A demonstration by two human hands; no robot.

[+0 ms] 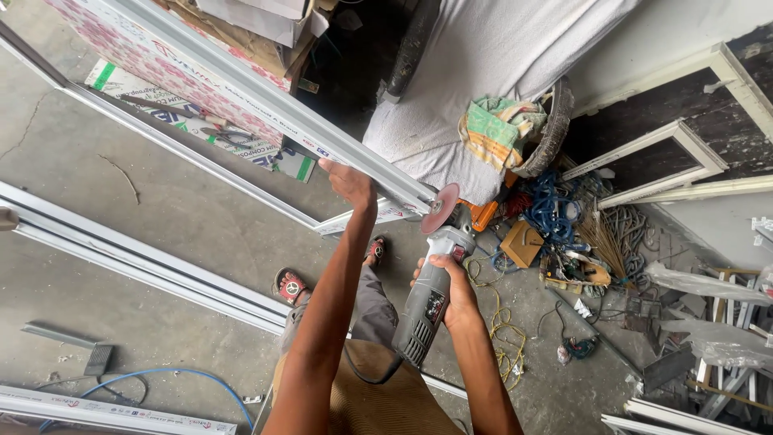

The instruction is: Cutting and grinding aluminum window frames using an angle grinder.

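Near the centre of the head view, the person's left hand is closed over the top of a long white metal frame bar that runs from about ten o'clock down to the middle. The fingers wrap the bar's edge, close to its cut end. At that end, just toward three o'clock from the hand, the reddish disc of a grey angle grinder touches the bar's tip. The right hand is clamped round the grinder's body, fingers curled over it, with the tool pointing up toward twelve o'clock. A black cord leaves the grinder's tail toward six o'clock.

Below the arms, the person's feet in red sandals stand on the concrete floor. More white frame bars lie across the floor at nine o'clock, and another lies at seven o'clock beside a blue cable. At twelve o'clock a white cloth covers something bulky, with a green and yellow rag resting on it. Toward three o'clock lies a heap of blue wire, a small wooden block and loose tools. A yellow cord trails across the floor at five o'clock. White window frames lean at two o'clock.
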